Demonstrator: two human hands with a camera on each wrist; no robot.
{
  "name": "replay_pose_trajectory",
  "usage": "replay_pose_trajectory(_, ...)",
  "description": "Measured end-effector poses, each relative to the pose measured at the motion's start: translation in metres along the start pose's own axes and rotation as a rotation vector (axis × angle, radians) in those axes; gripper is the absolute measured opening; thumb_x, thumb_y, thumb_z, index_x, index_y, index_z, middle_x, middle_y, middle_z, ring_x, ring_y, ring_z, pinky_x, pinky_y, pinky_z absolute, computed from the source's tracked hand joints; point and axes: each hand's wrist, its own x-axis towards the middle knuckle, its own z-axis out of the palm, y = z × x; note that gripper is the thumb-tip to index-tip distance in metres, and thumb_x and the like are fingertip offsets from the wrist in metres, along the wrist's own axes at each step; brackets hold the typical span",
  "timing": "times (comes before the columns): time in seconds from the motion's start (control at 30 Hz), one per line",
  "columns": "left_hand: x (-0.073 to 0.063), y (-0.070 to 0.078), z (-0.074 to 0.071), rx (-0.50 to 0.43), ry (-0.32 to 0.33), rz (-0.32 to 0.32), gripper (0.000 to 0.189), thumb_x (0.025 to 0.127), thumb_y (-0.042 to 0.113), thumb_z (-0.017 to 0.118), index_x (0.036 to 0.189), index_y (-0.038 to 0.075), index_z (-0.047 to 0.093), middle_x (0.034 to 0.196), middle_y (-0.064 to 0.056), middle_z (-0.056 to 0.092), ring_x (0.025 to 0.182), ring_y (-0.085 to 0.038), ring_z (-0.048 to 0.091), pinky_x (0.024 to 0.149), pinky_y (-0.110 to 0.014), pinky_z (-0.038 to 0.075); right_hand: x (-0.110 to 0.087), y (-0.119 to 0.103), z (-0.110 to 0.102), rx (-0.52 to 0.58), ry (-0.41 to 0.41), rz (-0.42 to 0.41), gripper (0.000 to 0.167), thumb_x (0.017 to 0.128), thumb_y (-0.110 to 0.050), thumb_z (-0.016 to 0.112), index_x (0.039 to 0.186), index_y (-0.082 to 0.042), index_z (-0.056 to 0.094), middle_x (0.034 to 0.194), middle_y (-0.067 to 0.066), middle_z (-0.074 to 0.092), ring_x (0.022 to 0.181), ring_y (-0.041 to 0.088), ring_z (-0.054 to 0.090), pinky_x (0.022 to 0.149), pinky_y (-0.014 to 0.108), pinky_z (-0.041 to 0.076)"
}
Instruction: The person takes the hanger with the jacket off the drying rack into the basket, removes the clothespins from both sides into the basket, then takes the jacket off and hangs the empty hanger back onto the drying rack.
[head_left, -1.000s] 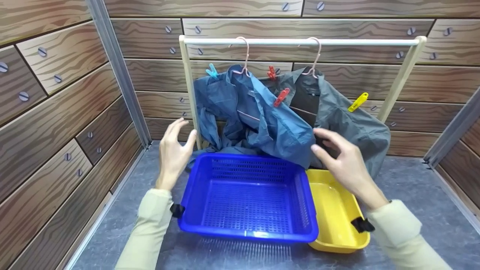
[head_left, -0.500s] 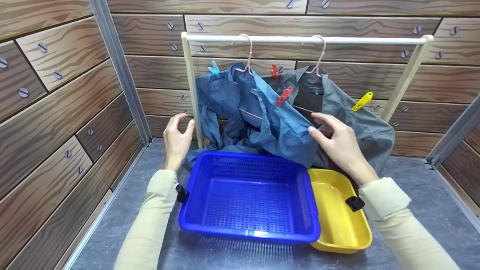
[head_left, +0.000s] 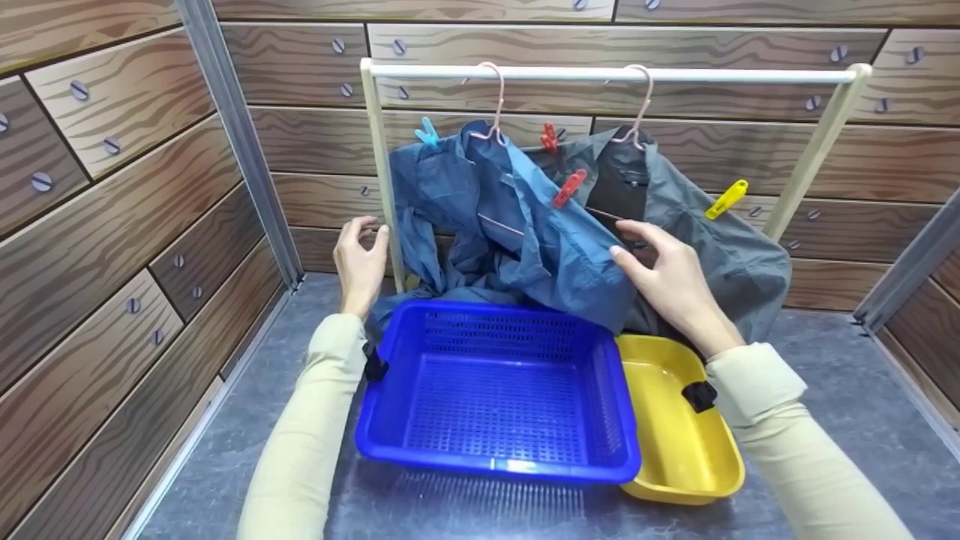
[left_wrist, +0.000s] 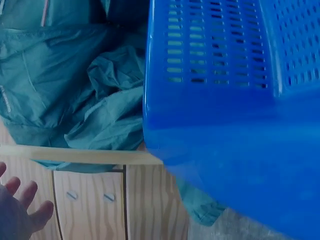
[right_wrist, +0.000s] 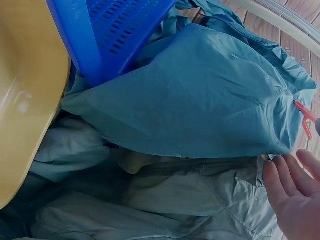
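A blue shirt (head_left: 442,180) hangs from a pink hanger (head_left: 499,112), with a light blue clothespin (head_left: 427,135) and a red clothespin (head_left: 570,189) on its shoulders. Behind it on the right is a grey shirt (head_left: 720,255), carrying a second red clothespin (head_left: 550,137) and a yellow clothespin (head_left: 726,199). My right hand (head_left: 671,277), fingers loosely bent and holding nothing, is at the blue shirt's right edge; the right wrist view shows its fingertips (right_wrist: 272,172) close to the hem. My left hand (head_left: 364,262), also holding nothing, is beside the rack's left post (head_left: 386,187).
Both shirts hang on a rack with a white rod (head_left: 562,73). In front stands a blue perforated basket (head_left: 495,466), overlapping the lower cloth in the head view. A yellow basin (head_left: 675,450) is right of it. Wood-patterned panels (head_left: 187,187) enclose the grey tabletop (head_left: 247,375).
Both hands have moved forward, the left one also rightward toward the rack post and the right one slightly leftward along the blue shirt. The clothespins, basket and basin keep their places.
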Motion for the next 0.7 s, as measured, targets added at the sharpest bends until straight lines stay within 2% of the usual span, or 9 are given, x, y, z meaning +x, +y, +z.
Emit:
replay_pose_trajectory(0.13, 0.008, -0.004, 0.002, 0.009, -0.016, -0.024, 0.021, 0.093, 0.012, 0.066, 0.111, 0.0, 0.068, 0.11, -0.014, 0.066, 0.101, -0.027, 0.063, 0.091, -0.036, 0.046, 0.001, 0.002, 0.002, 0.004, -0.011, 0.001, 0.038, 0.096, -0.022, 0.065, 0.129, -0.003, 0.062, 0.123, 0.013, 0.064, 0.104, 0.027, 0.064, 0.089, 0.044, 0.05)
replay_pose_trajectory(0.4, 0.019, -0.022, -0.003, 0.042, -0.07, -0.044, 0.023, 0.094, 0.012, 0.066, 0.113, -0.001, 0.067, 0.112, -0.015, 0.068, 0.103, -0.029, 0.062, 0.093, -0.035, 0.045, 0.008, 0.001, 0.008, -0.02, -0.041, 0.006, 0.038, 0.097, -0.022, 0.064, 0.131, -0.006, 0.061, 0.123, 0.012, 0.064, 0.105, 0.025, 0.061, 0.089, 0.044, 0.048)
replay_pose_trajectory(0.57, 0.025, -0.022, 0.0, 0.005, -0.111, -0.093, 0.025, 0.093, 0.013, 0.067, 0.115, 0.0, 0.067, 0.112, -0.016, 0.068, 0.105, -0.031, 0.061, 0.092, -0.038, 0.045, 0.01, 0.001, 0.008, -0.039, -0.045, 0.0, 0.037, 0.097, -0.021, 0.063, 0.131, -0.007, 0.061, 0.126, 0.011, 0.063, 0.112, 0.025, 0.058, 0.092, 0.045, 0.045)
replay_pose_trajectory(0.7, 0.029, -0.017, 0.004, -0.005, -0.113, -0.097, 0.028, 0.092, 0.013, 0.068, 0.117, 0.0, 0.067, 0.114, -0.017, 0.067, 0.106, -0.03, 0.06, 0.093, -0.04, 0.045, 0.012, 0.001, 0.007, -0.031, -0.041, 0.002, 0.035, 0.097, -0.02, 0.062, 0.13, -0.007, 0.062, 0.122, 0.011, 0.065, 0.108, 0.024, 0.059, 0.093, 0.045, 0.045)
